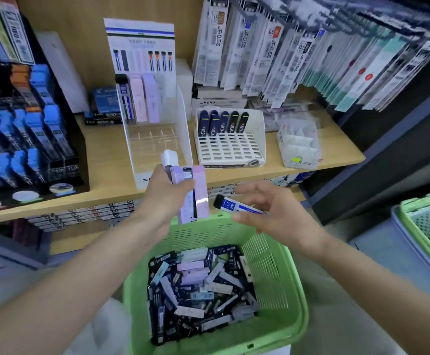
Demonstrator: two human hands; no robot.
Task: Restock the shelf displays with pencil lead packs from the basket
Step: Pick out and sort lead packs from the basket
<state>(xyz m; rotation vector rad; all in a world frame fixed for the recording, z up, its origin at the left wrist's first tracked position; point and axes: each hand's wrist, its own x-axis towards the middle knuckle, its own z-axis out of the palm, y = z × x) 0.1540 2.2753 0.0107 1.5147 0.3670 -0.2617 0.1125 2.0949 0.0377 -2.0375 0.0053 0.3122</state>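
A green basket (280, 267) below me is filled with several pencil lead packs (198, 285) in dark blue, pink, lilac and white. My left hand (165, 196) grips a bunch of pink and lilac packs (196, 193) just in front of the clear acrylic display (157, 139), which has a few packs standing at its back. My right hand (272, 211) pinches one dark blue and white lead pack (237, 204) marked 0.5 HB, held sideways above the basket's far rim.
A white slotted tray (229, 147) with dark lead packs stands right of the acrylic display on the wooden shelf (106, 185). A black rack of blue packs (24, 139) is at left. Refill packets hang top right. Another green basket (429, 234) sits at right.
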